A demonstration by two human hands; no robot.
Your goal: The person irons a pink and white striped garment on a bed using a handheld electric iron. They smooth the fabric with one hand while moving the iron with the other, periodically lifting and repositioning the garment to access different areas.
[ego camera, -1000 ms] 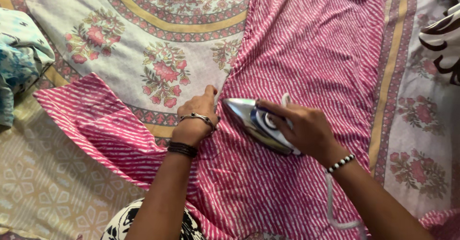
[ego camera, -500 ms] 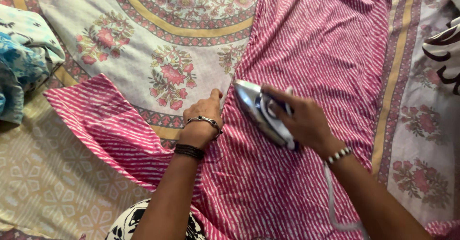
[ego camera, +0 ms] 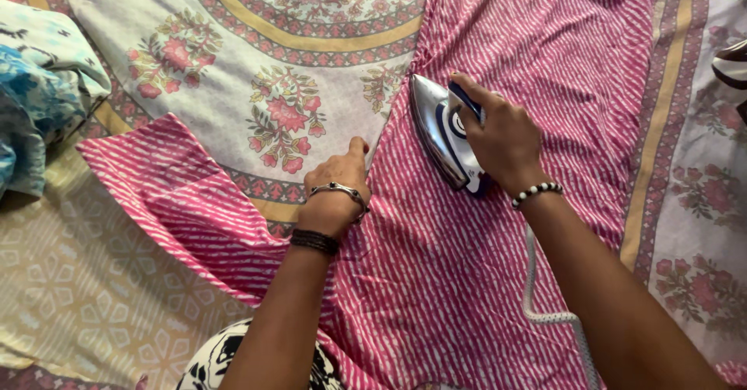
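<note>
A pink garment with white zigzag stripes (ego camera: 545,63) lies spread flat on a floral bedsheet (ego camera: 288,55). My right hand (ego camera: 502,137) grips the handle of a silver and blue clothes iron (ego camera: 440,133), which rests on the garment near its left edge. My left hand (ego camera: 338,191) presses flat on the pink cloth just left of the iron, fingers pointing away from me. The iron's white cord (ego camera: 545,296) trails down under my right forearm.
A blue and white patterned cloth bundle (ego camera: 39,86) lies at the left edge. A black and white striped cloth (ego camera: 731,67) shows at the right edge. A beige patterned sheet (ego camera: 85,281) covers the lower left.
The iron has slid forward, away from me, along the garment's left edge. My left hand has stayed pressing the cloth beside it.
</note>
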